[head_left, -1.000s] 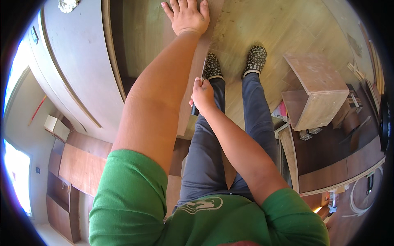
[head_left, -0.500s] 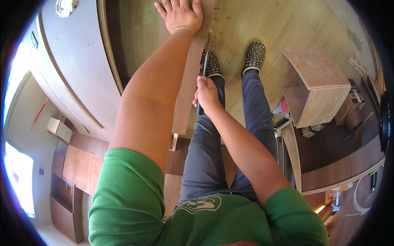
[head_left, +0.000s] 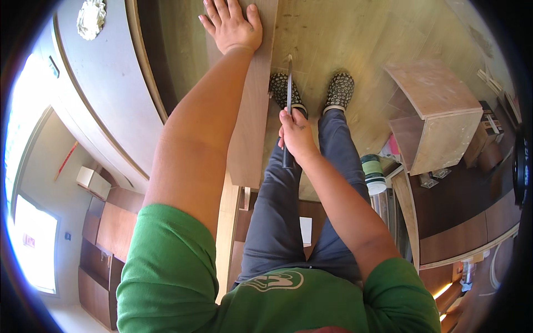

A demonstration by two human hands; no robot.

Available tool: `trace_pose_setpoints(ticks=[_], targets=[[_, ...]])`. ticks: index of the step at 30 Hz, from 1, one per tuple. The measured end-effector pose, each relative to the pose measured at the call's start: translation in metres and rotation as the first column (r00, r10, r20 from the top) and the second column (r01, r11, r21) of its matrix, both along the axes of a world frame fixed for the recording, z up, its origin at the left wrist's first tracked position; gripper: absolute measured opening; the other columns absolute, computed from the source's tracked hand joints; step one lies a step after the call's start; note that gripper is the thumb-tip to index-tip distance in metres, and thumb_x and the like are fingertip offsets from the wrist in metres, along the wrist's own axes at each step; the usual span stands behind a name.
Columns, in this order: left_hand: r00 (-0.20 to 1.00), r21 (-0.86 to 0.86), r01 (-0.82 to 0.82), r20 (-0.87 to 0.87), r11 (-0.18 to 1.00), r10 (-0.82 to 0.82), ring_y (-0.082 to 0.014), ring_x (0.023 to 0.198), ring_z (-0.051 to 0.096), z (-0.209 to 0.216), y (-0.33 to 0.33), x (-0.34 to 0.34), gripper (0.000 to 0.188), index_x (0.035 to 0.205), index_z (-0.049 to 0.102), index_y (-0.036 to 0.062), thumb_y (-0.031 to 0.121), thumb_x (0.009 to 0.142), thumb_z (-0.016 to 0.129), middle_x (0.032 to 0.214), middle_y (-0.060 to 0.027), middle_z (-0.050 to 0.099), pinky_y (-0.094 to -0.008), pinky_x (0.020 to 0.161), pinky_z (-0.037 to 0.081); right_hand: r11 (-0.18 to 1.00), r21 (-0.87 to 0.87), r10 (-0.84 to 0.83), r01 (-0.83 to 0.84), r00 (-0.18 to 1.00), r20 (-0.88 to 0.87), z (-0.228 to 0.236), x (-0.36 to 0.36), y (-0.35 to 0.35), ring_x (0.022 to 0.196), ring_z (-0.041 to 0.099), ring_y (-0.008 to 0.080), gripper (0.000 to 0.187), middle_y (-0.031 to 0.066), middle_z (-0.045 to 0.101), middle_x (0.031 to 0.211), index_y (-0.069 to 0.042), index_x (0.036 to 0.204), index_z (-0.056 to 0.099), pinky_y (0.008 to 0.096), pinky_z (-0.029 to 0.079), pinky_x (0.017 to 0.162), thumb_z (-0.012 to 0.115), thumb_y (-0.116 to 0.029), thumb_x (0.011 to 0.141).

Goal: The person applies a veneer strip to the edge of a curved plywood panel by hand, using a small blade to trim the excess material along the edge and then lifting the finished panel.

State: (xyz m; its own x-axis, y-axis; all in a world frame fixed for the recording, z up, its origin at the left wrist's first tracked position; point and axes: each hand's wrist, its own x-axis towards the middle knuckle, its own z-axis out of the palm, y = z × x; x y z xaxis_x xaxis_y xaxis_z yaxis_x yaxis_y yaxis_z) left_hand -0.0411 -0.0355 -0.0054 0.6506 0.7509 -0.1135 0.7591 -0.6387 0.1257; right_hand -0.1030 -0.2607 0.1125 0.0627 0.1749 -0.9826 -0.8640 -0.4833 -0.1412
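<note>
My left hand (head_left: 235,29) lies spread and flat on a long brown wooden board (head_left: 250,127), near its far end. In my right hand (head_left: 298,136) is a tool with a long, thin metal blade (head_left: 289,83) and a black handle (head_left: 287,160). The blade points away from me and shows almost edge-on, so I cannot tell its exact kind. Its tip is over the floor, just right of the board's right edge, and the blade is apart from the board. The handle's lower end sticks out below my closed fingers.
My feet in patterned clogs (head_left: 340,90) stand on the wood-look floor (head_left: 366,33), right of the board. A small open wooden box (head_left: 444,133) sits at right on a dark brown surface (head_left: 449,213). A green-labelled container (head_left: 373,173) is near my right knee. Grey panels (head_left: 105,66) run along the left.
My right hand has drawn the bladed tool back toward me and right, off the board's edge. The left hand stays flat on the board. The view has shifted a little.
</note>
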Motion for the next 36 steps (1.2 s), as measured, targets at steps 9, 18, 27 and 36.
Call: trace_pose_setpoints(ticks=[9,18,27,36], targets=[[1.000,0.099,0.021,0.008,0.995,-0.022,-0.0340,0.151,0.014,-0.003,0.002,0.000,0.066,0.155,0.029,0.0098,0.043,0.099,0.040,0.163,-0.0154,0.021,-0.0524,0.122,0.007,0.997,0.082,0.018,-0.014,0.999,-0.044,0.012,-0.027,0.026,0.047,0.053,0.0131,0.068,0.0064,0.055,0.090,-0.007,0.157,0.015,0.0299,0.048,0.045,0.051,-0.013,0.100],[0.999,0.124,0.040,-0.003,0.992,-0.040,-0.0343,0.151,0.015,-0.006,0.001,-0.002,0.065,0.154,0.032,0.0095,0.043,0.099,0.040,0.162,-0.0162,0.024,-0.0529,0.121,0.008,0.969,0.104,-0.222,0.224,0.974,-0.034,0.021,-0.005,0.055,0.044,0.052,0.0140,0.064,0.0072,0.056,0.072,-0.005,0.156,0.020,0.0319,0.048,0.043,0.046,-0.013,0.098],[0.999,0.109,0.052,-0.022,0.993,-0.050,-0.0341,0.151,0.014,-0.008,0.001,0.001,0.065,0.154,0.031,0.0083,0.043,0.099,0.040,0.162,-0.0164,0.023,-0.0527,0.122,0.007,0.936,0.162,-0.310,0.312,0.950,-0.038,0.021,0.020,0.069,0.046,0.050,0.0127,0.067,0.0030,0.050,0.078,-0.006,0.157,0.018,0.0300,0.046,0.041,0.048,-0.011,0.097],[0.999,0.084,0.027,-0.032,0.996,-0.024,-0.0332,0.152,0.013,-0.001,0.002,0.000,0.066,0.155,0.029,0.0091,0.044,0.100,0.038,0.163,-0.0158,0.021,-0.0515,0.122,0.006,0.938,0.081,-0.333,0.337,0.941,-0.062,0.017,0.007,0.054,0.040,0.047,0.0138,0.069,0.0028,0.049,0.076,-0.005,0.157,0.015,0.0308,0.042,0.037,0.050,-0.012,0.097]])
